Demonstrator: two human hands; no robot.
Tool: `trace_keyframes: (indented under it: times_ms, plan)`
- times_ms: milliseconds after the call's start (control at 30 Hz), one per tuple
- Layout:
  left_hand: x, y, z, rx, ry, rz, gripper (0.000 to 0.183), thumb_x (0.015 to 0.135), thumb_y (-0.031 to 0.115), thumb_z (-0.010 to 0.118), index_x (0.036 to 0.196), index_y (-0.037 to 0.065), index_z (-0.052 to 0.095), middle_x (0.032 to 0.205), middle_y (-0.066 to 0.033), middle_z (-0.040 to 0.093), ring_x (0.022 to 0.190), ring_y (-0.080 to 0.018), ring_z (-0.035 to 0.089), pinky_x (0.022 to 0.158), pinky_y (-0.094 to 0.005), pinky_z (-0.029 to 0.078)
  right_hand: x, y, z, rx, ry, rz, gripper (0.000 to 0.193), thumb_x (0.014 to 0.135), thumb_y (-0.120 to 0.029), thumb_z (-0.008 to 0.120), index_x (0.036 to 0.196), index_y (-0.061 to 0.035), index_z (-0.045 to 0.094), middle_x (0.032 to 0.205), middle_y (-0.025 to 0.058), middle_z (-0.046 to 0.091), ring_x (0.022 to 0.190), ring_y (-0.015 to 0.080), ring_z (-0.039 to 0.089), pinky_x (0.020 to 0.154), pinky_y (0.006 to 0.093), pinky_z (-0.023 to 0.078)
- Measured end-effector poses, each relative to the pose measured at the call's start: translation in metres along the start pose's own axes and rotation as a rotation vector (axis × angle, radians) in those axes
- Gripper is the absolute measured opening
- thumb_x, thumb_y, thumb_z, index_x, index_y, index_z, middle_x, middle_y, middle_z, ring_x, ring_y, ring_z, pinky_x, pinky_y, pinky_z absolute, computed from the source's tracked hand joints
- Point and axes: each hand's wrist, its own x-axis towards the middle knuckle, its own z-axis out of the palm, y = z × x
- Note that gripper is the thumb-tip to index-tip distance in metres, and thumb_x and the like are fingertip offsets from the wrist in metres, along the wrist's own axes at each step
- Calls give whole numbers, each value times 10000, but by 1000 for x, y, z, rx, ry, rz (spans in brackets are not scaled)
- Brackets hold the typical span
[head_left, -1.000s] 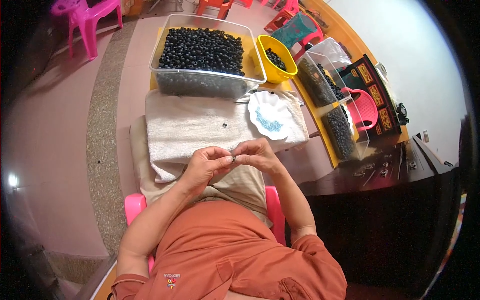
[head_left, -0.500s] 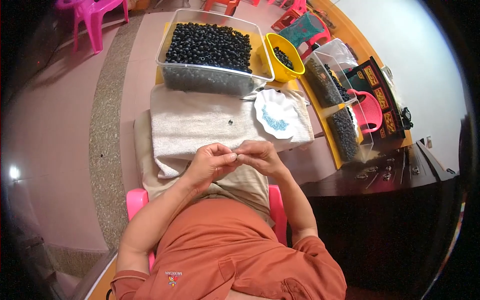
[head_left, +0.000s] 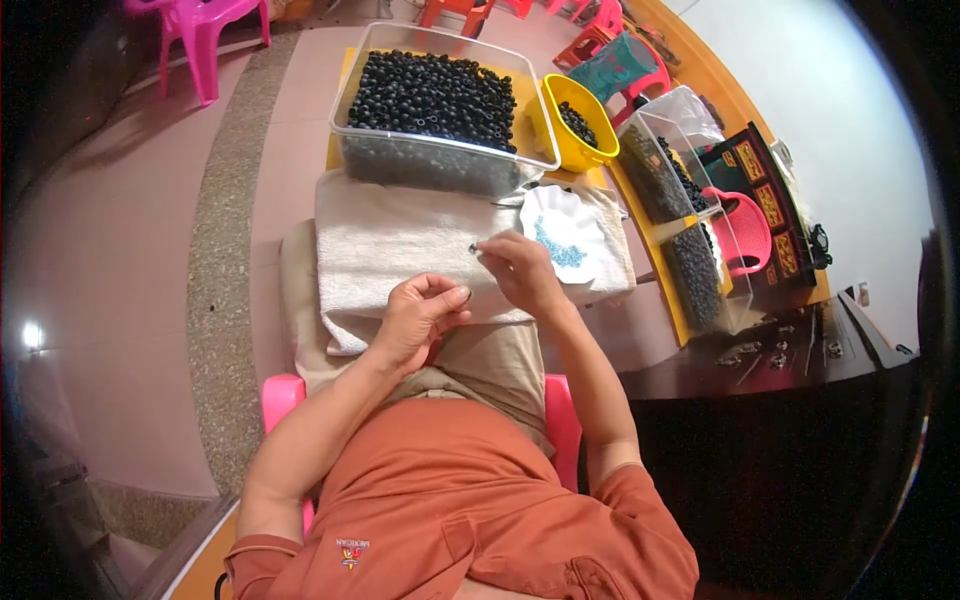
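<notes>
My left hand (head_left: 425, 312) hovers over the near edge of the white towel (head_left: 390, 232). Its thumb and index finger are pinched together, and a tiny dark thing shows at their tips, too small to name. My right hand (head_left: 522, 268) reaches forward over the towel, its fingers closed down at a small shiny dark piece (head_left: 473, 247). Beside that hand, to the right, lies a white scalloped plate (head_left: 583, 222) holding small light-blue beads (head_left: 560, 246).
Behind the towel stands a clear plastic tub (head_left: 440, 160) of black ring-like pieces (head_left: 430, 95). A yellow basket (head_left: 590, 150) with similar pieces is next to it. More clear tubs (head_left: 690, 270) line the right. A dark table (head_left: 740, 375) bears small metal parts.
My hands have separated. The right one moved forward to the small piece on the towel; the left keeps its pinch near the towel's front edge. The whole view shifted slightly.
</notes>
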Motion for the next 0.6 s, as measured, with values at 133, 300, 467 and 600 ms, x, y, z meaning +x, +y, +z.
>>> trace_keyframes:
  times_ms: [133,300,467,600]
  plan:
    - [2,-2,-1,16,13,-4,75,864,66,684,878,58,611,822,-28,639,718,-115,630,698,-258,565,23,18,7,-373,-102,-44,157,788,-41,633,933,-22,690,883,149,655,845,328,627,737,393,502]
    - [1,0,-2,18,14,9,76,863,68,686,875,61,612,817,-21,632,716,-110,627,691,-252,562,33,18,10,-457,-261,-62,191,758,-54,621,933,-21,689,886,163,650,864,355,618,767,421,495]
    - [1,2,-1,21,18,12,75,865,68,684,868,60,610,815,-22,629,712,-108,624,686,-248,560,32,15,7,-399,-235,-90,180,793,-57,611,953,-14,681,885,176,651,857,360,620,767,421,494]
    - [1,1,-1,13,25,10,74,865,67,684,864,62,610,808,-22,627,701,-110,623,677,-248,559,25,13,6,-231,-163,-25,147,786,-51,606,905,-17,685,883,160,657,855,346,632,764,397,500]
